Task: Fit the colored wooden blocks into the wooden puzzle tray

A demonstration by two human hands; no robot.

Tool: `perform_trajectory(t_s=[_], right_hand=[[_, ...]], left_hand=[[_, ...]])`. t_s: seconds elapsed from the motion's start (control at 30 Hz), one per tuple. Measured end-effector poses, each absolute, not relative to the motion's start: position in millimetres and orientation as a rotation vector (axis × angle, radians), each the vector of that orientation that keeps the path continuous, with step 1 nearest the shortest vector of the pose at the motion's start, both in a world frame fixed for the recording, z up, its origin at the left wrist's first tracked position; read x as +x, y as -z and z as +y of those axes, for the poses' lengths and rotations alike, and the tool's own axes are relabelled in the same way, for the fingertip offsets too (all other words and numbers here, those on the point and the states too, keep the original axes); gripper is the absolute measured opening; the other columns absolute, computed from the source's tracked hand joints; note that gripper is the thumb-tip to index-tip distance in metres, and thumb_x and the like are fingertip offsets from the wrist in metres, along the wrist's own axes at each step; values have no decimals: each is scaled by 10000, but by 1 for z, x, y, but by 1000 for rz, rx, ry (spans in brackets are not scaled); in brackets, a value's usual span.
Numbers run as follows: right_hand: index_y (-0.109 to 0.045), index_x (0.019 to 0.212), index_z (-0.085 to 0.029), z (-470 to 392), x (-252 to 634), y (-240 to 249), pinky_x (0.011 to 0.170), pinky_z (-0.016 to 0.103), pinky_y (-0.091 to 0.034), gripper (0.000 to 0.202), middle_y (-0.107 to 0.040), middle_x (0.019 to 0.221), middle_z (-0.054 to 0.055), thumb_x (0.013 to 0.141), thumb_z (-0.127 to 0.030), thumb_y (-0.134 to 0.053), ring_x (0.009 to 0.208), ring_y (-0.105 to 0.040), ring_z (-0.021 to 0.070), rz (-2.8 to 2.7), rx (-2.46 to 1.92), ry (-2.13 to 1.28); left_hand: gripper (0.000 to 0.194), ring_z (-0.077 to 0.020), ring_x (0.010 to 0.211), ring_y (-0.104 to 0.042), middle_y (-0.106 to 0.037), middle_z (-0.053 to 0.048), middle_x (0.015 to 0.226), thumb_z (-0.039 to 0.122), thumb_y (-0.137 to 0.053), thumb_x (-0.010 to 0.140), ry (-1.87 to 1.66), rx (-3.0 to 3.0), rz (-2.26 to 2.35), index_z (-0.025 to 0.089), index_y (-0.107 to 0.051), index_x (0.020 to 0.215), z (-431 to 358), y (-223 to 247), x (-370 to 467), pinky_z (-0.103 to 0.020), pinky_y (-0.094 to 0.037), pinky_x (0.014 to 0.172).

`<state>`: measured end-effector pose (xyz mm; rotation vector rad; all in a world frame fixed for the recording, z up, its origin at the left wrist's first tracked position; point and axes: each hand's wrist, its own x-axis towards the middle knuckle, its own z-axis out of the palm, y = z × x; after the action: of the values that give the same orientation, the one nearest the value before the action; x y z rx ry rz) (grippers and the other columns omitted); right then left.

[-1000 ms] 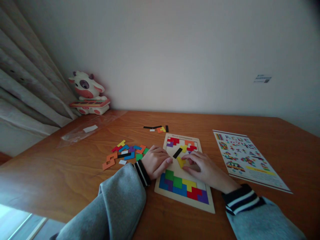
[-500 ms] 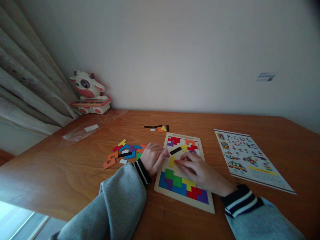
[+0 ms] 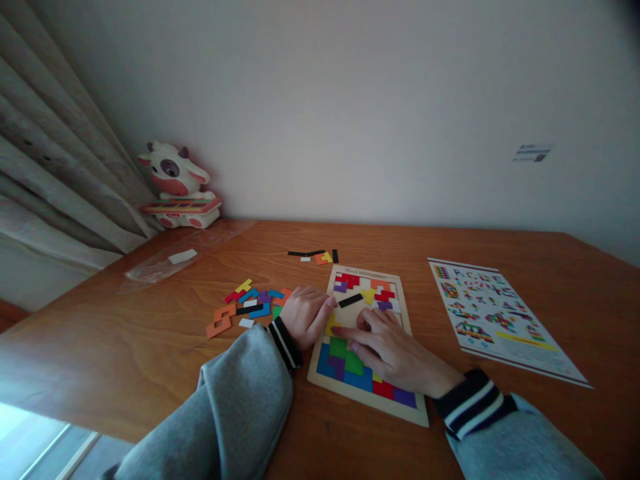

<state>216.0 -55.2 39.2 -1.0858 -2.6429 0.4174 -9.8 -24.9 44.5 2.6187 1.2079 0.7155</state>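
A pale wooden puzzle board (image 3: 369, 403) lies on the table, with coloured pieces along its near and far ends. My right hand (image 3: 393, 348) is over it, index finger stretched out and its tip on a yellow piece (image 3: 330, 325) near the board's left side. The other fingers are partly spread, with nothing held. My left hand (image 3: 305, 315) rests at the board's left edge, fingers curled together; whatever it may hold is hidden. A black bar (image 3: 351, 301) lies slantwise on the board above my right hand.
Loose coloured pieces (image 3: 219, 327) lie left of my left hand, and a few more (image 3: 321, 259) beyond the board. A printed sheet (image 3: 500, 313) is at the right. Clear plastic (image 3: 150, 272) and a cow toy (image 3: 181, 187) sit at the back left.
The yellow piece and my right hand have moved left across the board. The right fingers have gone from a pinch on the piece to an extended index finger touching it.
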Motion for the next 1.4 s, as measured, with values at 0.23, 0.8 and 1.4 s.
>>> perform_trajectory(t_s=[0.23, 0.8, 1.4], right_hand=[[-624, 1281, -344, -54, 221, -38, 842, 385, -414, 342, -538, 924, 50, 972, -330, -478, 916, -498, 208, -2613, -954, -468], [-701, 1173, -341, -53, 225, -38, 796, 352, -434, 297, -576, 877, 40, 963, -411, -503, 871, -528, 189, -2598, -909, -577], [-642, 1242, -300, -34, 249, -19, 1032, 544, -361, 311, -676, 1244, 79, 970, -314, -493, 1173, -590, 253, -2370, -1216, -144]], left_hand=[[482, -211, 887, -618, -705, -84, 877, 319, -237, 1037, -697, 2712, 1094, 171, -690, 963, -26, -46, -10, -358, -413, 818], [608, -166, 614, -638, -710, -79, 698, 311, -181, 1041, -798, 2707, 778, 155, -749, 890, -25, -36, -16, -317, -457, 659], [393, -230, 1162, -572, -664, -86, 1234, 295, -311, 1027, -705, 2691, 887, 177, -627, 1229, -23, -38, -10, -415, -449, 1008]])
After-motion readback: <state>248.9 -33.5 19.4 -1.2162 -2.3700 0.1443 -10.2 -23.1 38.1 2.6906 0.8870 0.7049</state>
